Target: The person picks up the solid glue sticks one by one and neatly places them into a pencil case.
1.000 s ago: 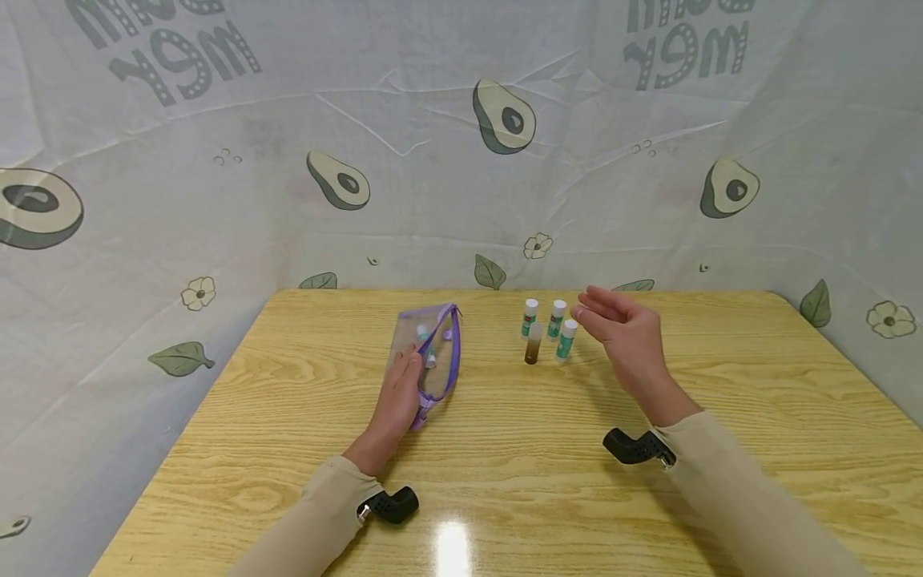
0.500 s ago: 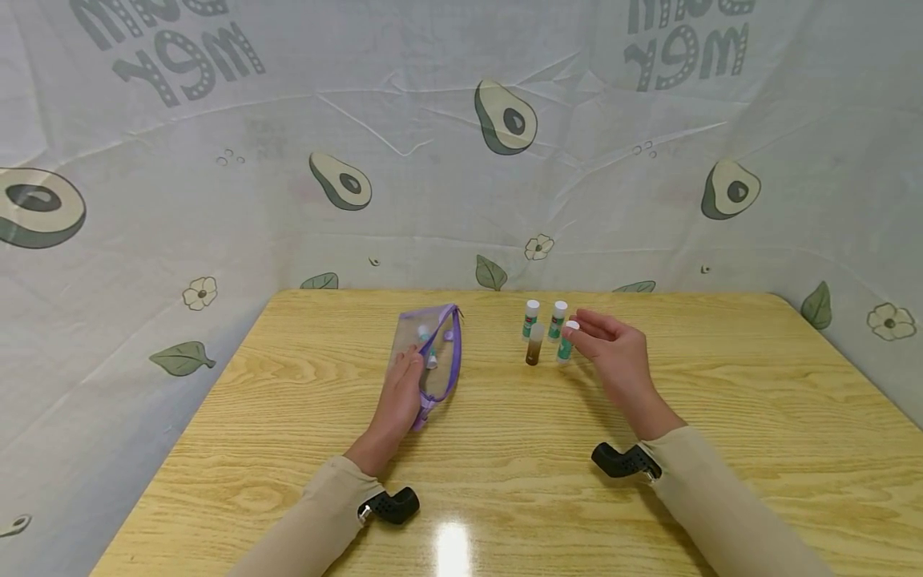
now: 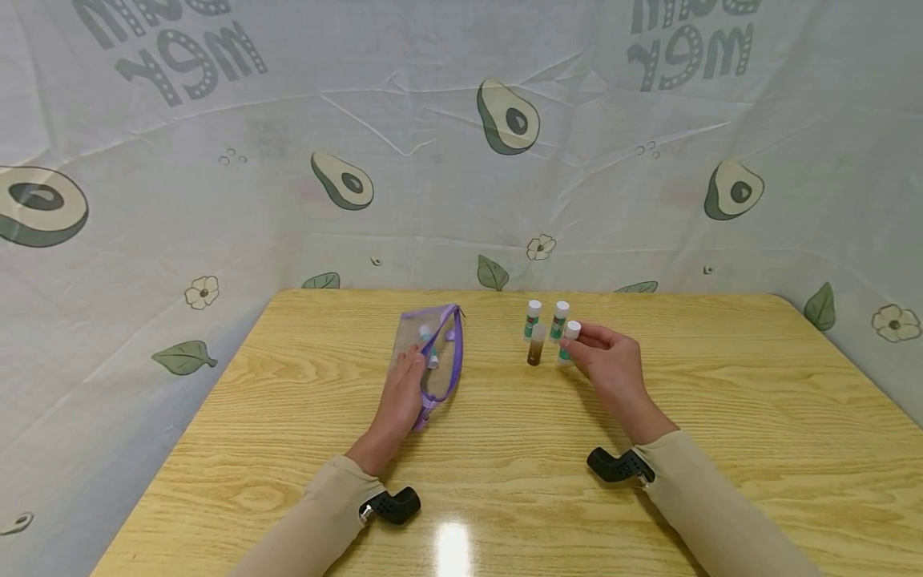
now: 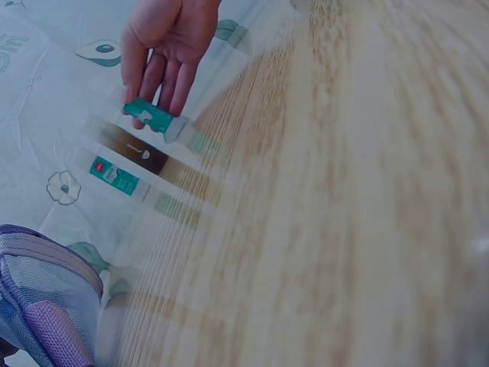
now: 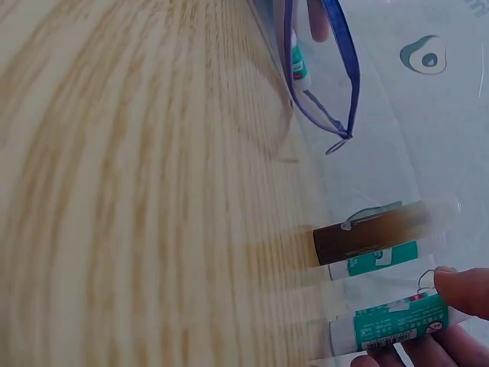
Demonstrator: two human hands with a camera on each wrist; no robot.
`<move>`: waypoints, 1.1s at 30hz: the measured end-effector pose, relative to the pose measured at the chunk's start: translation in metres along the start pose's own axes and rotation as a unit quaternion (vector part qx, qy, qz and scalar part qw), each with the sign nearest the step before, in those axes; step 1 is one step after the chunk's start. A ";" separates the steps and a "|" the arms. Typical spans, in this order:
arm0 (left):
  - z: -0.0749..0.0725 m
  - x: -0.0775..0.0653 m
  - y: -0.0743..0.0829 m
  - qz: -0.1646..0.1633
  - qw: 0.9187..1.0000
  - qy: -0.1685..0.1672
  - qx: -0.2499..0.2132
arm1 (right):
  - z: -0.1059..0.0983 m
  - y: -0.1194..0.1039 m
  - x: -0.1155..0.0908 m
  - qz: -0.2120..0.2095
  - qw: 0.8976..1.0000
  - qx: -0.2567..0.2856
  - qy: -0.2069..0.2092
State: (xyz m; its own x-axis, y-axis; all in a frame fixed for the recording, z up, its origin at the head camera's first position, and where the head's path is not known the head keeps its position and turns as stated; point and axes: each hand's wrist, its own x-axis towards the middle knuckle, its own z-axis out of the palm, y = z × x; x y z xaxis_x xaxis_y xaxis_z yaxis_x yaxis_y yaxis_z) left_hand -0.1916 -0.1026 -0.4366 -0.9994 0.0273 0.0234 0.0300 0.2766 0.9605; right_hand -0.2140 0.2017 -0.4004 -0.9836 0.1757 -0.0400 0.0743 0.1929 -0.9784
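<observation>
My right hand (image 3: 616, 369) pinches a green-and-white glue stick (image 5: 401, 325) between thumb and fingers; the stick stands upright on the table. Beside it are a brown tube with a clear cap (image 3: 535, 346) and two more green glue sticks, one at the back left (image 3: 532, 320) and one at the back right (image 3: 558, 322). On the left, my left hand (image 3: 398, 394) rests with straight fingers against a mesh zip pouch (image 3: 441, 383) with purple trim. The pouch's zip gapes toward the right. Inside the pouch lies another green-and-white glue stick (image 3: 431, 353), partly covered by the mesh.
The wooden table (image 3: 490, 465) stretches in front of me, glossy near its front edge. Behind it hangs a pale cloth (image 3: 433, 224) printed with avocados and leaves. Black wrist mounts (image 3: 389, 506) sit on both sleeves.
My right hand has come down and left from beside the group and taken hold of the front right glue stick. The left hand and pouch stay in place.
</observation>
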 end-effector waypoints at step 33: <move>-0.001 -0.002 0.001 0.004 1.000 0.003 0.003 | -0.002 -0.020 0.007 -0.034 0.997 0.063 0.015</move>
State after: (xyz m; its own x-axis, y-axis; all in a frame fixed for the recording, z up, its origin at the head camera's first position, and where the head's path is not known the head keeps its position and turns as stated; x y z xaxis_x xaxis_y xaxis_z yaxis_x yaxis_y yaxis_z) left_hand -0.1897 -0.1029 -0.4351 -0.9992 0.0238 0.0333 0.0386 0.2817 0.9587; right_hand -0.2216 0.2013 -0.3805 -0.9803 0.1951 0.0313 -0.0153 0.0832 -0.9964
